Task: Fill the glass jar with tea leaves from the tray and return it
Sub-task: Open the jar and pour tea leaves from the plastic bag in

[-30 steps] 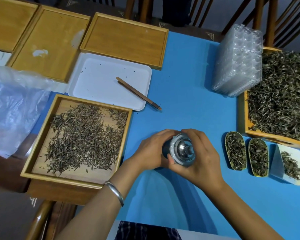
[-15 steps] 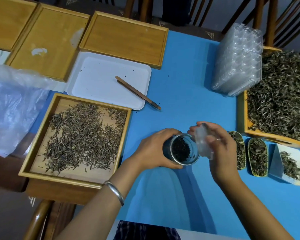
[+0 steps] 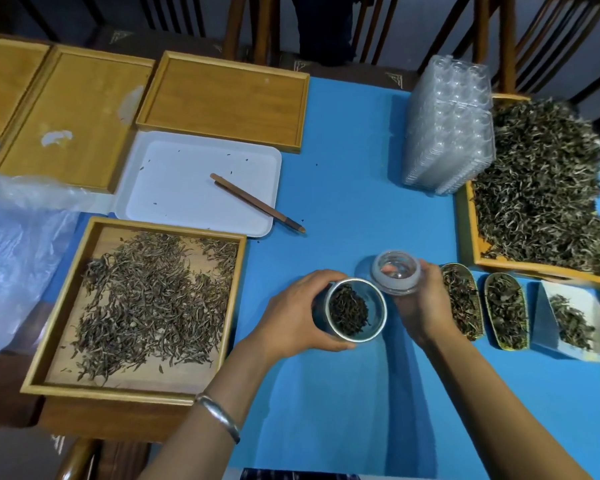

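the jar is open and the filling has not begun in earnest: the left hand [image 3: 291,315] is wrapped around the glass jar [image 3: 355,313], holding it tilted toward the camera just above the blue surface [image 3: 354,161], and a small dark clump of tea leaves [image 3: 347,309] already lies inside. the right hand [image 3: 426,306] grips the clear lid [image 3: 396,271], lifted just beside the jar's mouth and apart from it. judging from this, the step in hand is clearing the lid away; the next move calls for setting the lid down on a bare patch of the surface, then bringing the jar to the wooden tray [image 3: 136,306] of loose tea at the left, or carrying leaves from it to the jar, with the mouth kept level so nothing spills. the tongs [image 3: 257,202] resting across the edge of the white tray [image 3: 194,181] may serve for that. small scoop dishes [image 3: 463,299] of tea sit just right of the right hand, a heaped tray [image 3: 534,188] and a stack of clear plastic containers [image 3: 447,126] beyond them. empty wooden trays [image 3: 222,102] line the far edge, a plastic bag [image 3: 18,251] lies at the left, and what look like dark chair backs stand behind, though the room there is dim.
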Tool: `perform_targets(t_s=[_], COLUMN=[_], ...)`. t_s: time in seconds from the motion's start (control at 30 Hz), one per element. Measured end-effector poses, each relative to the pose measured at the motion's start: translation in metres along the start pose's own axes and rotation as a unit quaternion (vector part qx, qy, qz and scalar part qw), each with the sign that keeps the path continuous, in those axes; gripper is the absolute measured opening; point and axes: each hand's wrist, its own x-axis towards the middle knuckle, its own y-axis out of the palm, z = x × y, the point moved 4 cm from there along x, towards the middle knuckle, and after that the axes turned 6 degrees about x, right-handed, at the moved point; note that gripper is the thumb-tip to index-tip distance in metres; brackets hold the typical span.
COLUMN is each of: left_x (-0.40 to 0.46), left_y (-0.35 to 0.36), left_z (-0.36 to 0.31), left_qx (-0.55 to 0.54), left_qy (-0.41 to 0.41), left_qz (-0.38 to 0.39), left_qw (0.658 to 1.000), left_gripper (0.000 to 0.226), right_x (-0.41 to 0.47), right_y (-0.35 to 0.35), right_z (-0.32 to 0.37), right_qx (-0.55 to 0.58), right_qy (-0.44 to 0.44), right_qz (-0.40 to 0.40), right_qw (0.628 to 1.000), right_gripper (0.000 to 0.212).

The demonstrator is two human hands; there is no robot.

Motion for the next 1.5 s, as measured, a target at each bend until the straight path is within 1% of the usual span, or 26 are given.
perform_targets(t_s=[0.03, 0.07, 0.1, 0.13, 0.23, 0.3, 0.37, 0.57, 0.63, 0.73, 0.8, 0.87, 0.9, 0.97, 1.0, 1.07, 1.13, 1.17, 1.2, 1.27, 1.37, 1.5], left_x=[0.000, 0.000, 0.001, 0.001, 0.001, 0.001, 0.001, 0.001, 0.001, -0.001, -0.003, -0.007, -0.009, -0.012, -0.015, -0.022, -0.032, -0.037, -0.043, -0.056, -0.076, -0.107], left_y=[0.000, 0.001, 0.001, 0.001, 0.001, 0.001, 0.001, 0.001, 0.001, 0.001, 0.000, -0.006, -0.011, -0.024, -0.032, -0.049, -0.065, -0.073, -0.080, -0.094, -0.109, -0.124], left_z=[0.000, 0.001, 0.001, 0.001, 0.002, 0.001, 0.000, 0.000, -0.001, -0.002, -0.003, -0.006, -0.009, -0.018, -0.022, -0.033, -0.043, -0.048, -0.052, -0.058, -0.065, -0.063], left_qx=[0.000, 0.000, 0.000, -0.001, -0.001, -0.002, -0.003, -0.012, -0.013, -0.036, -0.076, -0.114, -0.125, -0.130, -0.131, -0.136, -0.133, -0.131, -0.126, -0.114, -0.088, -0.076], left_qy=[0.002, 0.005, 0.007, 0.008, 0.011, 0.012, 0.013, 0.012, 0.010, 0.003, -0.013, -0.026, -0.028, -0.023, -0.022, -0.024, -0.025, -0.026, -0.025, -0.030, -0.033, -0.048], left_qz=[-0.003, -0.005, -0.005, -0.005, -0.006, -0.009, -0.010, -0.007, -0.006, -0.011, -0.024, -0.042, -0.051, -0.071, -0.081, -0.099, -0.115, -0.122, -0.131, -0.152, -0.187, -0.240], left_qw=[1.000, 1.000, 1.000, 1.000, 1.000, 1.000, 1.000, 1.000, 1.000, 0.999, 0.997, 0.992, 0.990, 0.989, 0.988, 0.985, 0.984, 0.984, 0.983, 0.981, 0.978, 0.967], left_gripper=[0.081, 0.080, 0.080, 0.079, 0.078, 0.077, 0.077, 0.078, 0.078, 0.078, 0.076, 0.074, 0.074, 0.076, 0.077, 0.079, 0.082, 0.083, 0.082, 0.079, 0.071, 0.066], right_x=[0.002, 0.005, 0.006, 0.005, 0.002, -0.005, -0.006, -0.002, 0.002, -0.002, -0.016, -0.037, -0.048, -0.070, -0.080, -0.097, -0.108, -0.112, -0.114, -0.118, -0.122, -0.131], right_y=[0.002, 0.004, 0.007, 0.009, 0.010, 0.013, 0.014, 0.009, 0.005, 0.001, -0.004, -0.011, -0.012, -0.009, -0.004, 0.013, 0.034, 0.045, 0.057, 0.079, 0.106, 0.134], right_z=[-0.003, -0.005, -0.006, -0.007, -0.013, -0.015, -0.017, -0.023, -0.024, -0.018, -0.009, 0.004, 0.011, 0.021, 0.025, 0.036, 0.050, 0.058, 0.066, 0.080, 0.093, 0.093], right_qx=[-0.089, -0.151, -0.178, -0.179, -0.099, -0.088, -0.088, -0.152, -0.179, -0.171, -0.202, -0.225, -0.232, -0.237, -0.234, -0.226, -0.209, -0.194, -0.176, -0.150, -0.140, -0.161], right_qy=[-0.021, -0.037, -0.044, -0.038, -0.045, -0.069, -0.087, -0.114, -0.105, -0.079, -0.114, -0.169, -0.196, -0.231, -0.236, -0.233, -0.227, -0.227, -0.228, -0.228, -0.242, -0.243], right_qz=[-0.001, 0.002, 0.005, -0.001, -0.045, -0.057, -0.051, -0.043, -0.032, -0.023, -0.029, -0.024, -0.004, 0.071, 0.113, 0.180, 0.216, 0.229, 0.241, 0.269, 0.299, 0.352], right_qw=[0.996, 0.988, 0.983, 0.983, 0.993, 0.992, 0.991, 0.981, 0.978, 0.982, 0.972, 0.959, 0.953, 0.941, 0.936, 0.929, 0.926, 0.926, 0.927, 0.924, 0.912, 0.889], right_gripper=[0.014, 0.017, 0.019, 0.022, 0.033, 0.035, 0.034, 0.034, 0.034, 0.035, 0.038, 0.040, 0.040, 0.046, 0.052, 0.072, 0.088, 0.090, 0.089, 0.081, 0.070, 0.074])
